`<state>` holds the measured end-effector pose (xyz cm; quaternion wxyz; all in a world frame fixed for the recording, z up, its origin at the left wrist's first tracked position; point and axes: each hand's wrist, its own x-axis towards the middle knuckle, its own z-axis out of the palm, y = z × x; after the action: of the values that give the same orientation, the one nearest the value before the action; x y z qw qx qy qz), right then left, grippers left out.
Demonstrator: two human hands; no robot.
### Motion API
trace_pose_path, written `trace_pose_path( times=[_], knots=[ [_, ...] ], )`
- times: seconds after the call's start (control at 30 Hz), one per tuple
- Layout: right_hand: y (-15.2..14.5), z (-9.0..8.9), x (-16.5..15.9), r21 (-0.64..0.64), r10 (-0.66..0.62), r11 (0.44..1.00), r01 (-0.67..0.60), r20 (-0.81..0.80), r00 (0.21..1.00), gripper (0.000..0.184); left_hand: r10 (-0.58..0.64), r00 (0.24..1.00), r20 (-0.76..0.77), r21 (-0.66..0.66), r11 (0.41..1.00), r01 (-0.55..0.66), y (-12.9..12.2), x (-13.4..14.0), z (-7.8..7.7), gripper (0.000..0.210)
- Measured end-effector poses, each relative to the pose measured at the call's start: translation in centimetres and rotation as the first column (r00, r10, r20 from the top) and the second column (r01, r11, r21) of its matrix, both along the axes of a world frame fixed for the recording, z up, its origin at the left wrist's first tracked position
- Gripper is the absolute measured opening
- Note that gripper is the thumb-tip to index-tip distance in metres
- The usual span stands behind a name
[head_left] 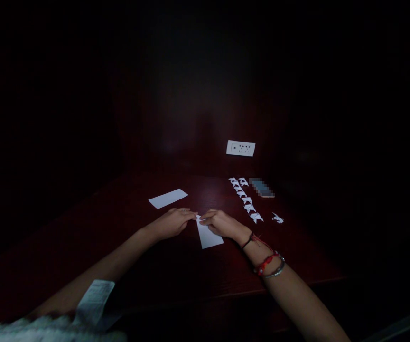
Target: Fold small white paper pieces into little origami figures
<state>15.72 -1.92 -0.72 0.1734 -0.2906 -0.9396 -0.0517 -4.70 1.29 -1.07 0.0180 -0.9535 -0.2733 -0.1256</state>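
A narrow white sheet of paper (211, 239) lies on the dark red table in front of me, its long side pointing away. My left hand (171, 223) reaches in from the left, fingers together, with its fingertips pinching the paper's far end. Opposite it, my right hand (222, 223) has curled fingers pressed on the same end and covers part of the sheet. Small folds appear to be at that end, but the fingers partly hide them. Another white paper strip (168, 198) lies flat beyond my left hand.
Several small folded white paper pieces (249, 207) form a row right of my hands. One crumpled-looking folded piece (278, 218) lies apart. A phone (262, 188), blurred out, rests behind it. A wall socket (241, 148) sits above the table (119, 251); the surroundings are very dark.
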Motion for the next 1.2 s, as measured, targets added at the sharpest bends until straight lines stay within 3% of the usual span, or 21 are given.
trace_pose_path(
  times=[0.17, 0.37, 0.77, 1.2],
  knots=[
    [-0.5, 1.1, 0.9, -0.224, -0.001, 0.974, -0.031, -0.145, 0.989, 0.027, 0.045, 0.998, -0.044, 0.008, 0.999, -0.044, -0.3, -0.2, 0.4, 0.044],
    [0.0, 1.5, 0.8, -0.181, -0.141, 0.979, 0.089, -0.298, 0.944, 0.025, 0.046, 0.998, -0.053, 0.005, 0.999, -0.046, -0.3, 0.0, 0.4, 0.049],
    [0.8, 0.3, 0.2, -0.108, -0.085, 0.991, 0.078, -0.054, 0.995, 0.029, 0.047, 0.994, -0.1, 0.003, 0.999, -0.047, -0.5, 0.1, 0.8, 0.054],
    [-0.5, 2.2, -0.6, -0.057, -0.297, 0.948, 0.313, 0.19, 0.936, 0.025, 0.122, 0.987, -0.106, 0.04, 0.992, -0.118, -1.1, 0.3, 0.9, 0.053]
  ],
)
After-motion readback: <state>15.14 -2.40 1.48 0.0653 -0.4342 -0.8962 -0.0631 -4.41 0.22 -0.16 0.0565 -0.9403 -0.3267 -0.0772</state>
